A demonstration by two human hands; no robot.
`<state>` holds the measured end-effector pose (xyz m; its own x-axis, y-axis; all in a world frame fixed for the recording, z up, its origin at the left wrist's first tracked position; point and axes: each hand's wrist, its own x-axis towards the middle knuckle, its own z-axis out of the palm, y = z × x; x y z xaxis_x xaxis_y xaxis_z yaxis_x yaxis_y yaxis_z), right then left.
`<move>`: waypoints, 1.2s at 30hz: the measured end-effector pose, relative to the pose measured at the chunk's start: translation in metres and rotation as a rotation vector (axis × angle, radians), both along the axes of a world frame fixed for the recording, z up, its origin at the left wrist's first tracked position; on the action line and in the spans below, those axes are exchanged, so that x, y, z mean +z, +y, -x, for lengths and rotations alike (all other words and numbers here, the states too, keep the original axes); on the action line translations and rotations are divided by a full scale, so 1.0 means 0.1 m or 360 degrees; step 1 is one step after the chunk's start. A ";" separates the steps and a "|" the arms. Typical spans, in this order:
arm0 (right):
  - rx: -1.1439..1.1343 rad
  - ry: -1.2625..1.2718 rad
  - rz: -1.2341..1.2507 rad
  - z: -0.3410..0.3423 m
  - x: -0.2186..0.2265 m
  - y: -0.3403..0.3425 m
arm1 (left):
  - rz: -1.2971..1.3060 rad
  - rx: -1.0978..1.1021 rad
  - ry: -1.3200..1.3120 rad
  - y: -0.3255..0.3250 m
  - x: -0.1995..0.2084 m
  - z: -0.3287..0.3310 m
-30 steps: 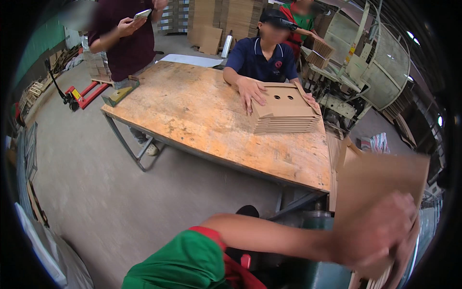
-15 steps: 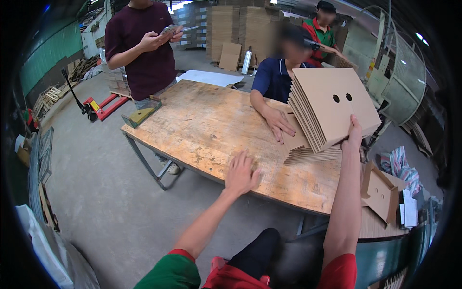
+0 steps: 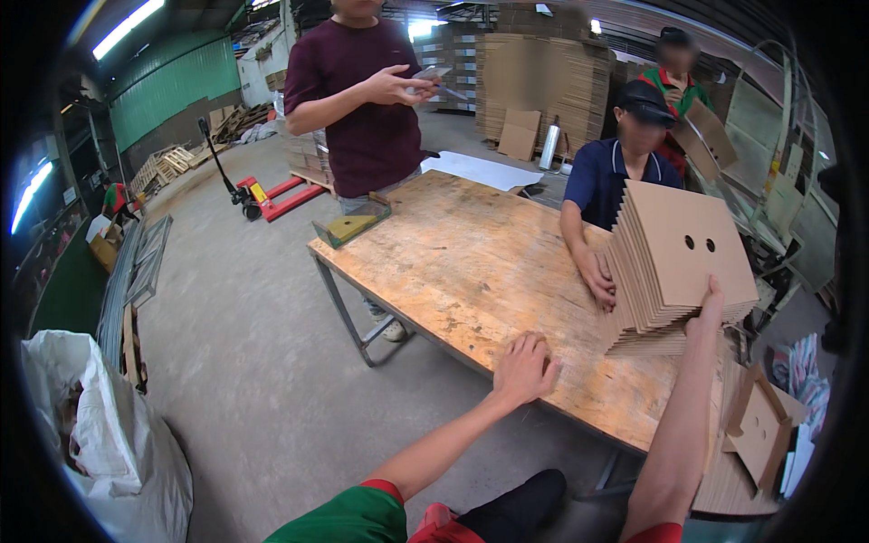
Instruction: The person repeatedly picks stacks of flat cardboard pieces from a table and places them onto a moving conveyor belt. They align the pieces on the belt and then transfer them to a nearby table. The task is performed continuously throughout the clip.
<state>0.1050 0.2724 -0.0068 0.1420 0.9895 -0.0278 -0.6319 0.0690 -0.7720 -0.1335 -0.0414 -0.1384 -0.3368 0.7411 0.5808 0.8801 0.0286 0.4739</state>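
My right hand (image 3: 706, 308) grips the near edge of a stack of flat brown cardboard sheets (image 3: 665, 222), thumb on top. Two round holes show in the uppermost sheet. The stack slants on top of more cardboard sheets (image 3: 644, 342) at the right end of the wooden table (image 3: 453, 244). Over at the table's front edge, my left hand (image 3: 525, 369) rests on the wood with fingers apart and nothing in it. A seated co-worker's hand (image 3: 597, 282) is beside the left side of the stack.
A person in a maroon shirt (image 3: 358, 100) stands beyond the table with a phone. A green and yellow metal piece (image 3: 353, 224) lies on its left corner. Right of me is a folded cardboard tray (image 3: 759, 430). A red pallet jack (image 3: 281, 199) and white sack (image 3: 109, 443) stand left.
My view has swung left and up. The stack in my right hand has come down onto the sheets below. The co-worker's hand has slid off the lower sheets to their side.
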 end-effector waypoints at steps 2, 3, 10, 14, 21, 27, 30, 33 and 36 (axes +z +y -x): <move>0.0081 0.0044 0.0059 -0.01 0.05 -0.04 | 0.0016 -0.0003 -0.0027 0.00 -0.02 -0.01; 0.0087 0.0079 0.0091 0.00 0.07 -0.06 | 0.0013 0.0006 -0.0025 0.00 -0.02 -0.01; -0.0017 -0.0074 0.0019 0.08 0.14 -0.09 | 0.0055 -0.0015 -0.0069 -0.02 0.05 -0.03; 0.0123 -0.0064 0.0032 0.07 0.05 -0.01 | 0.0038 0.0018 -0.0034 -0.01 0.01 -0.02; 0.0087 -0.0080 0.0016 0.04 -0.23 0.10 | 0.0037 0.0017 0.0020 0.05 -0.04 0.00; 0.0224 -0.0125 0.0295 -0.01 -0.08 -0.17 | -0.0059 0.0017 0.0064 0.03 -0.02 -0.01; 0.0242 -0.0269 0.0246 0.00 0.02 -0.38 | -0.0042 0.0030 0.0063 0.04 -0.03 0.00; 0.0212 -0.0252 0.0360 0.01 0.06 -0.61 | -0.0028 0.0049 0.0031 0.03 -0.03 0.00; 0.0122 -0.0533 0.0284 -0.09 0.05 -0.88 | -0.0020 0.0062 0.0036 0.02 -0.01 0.00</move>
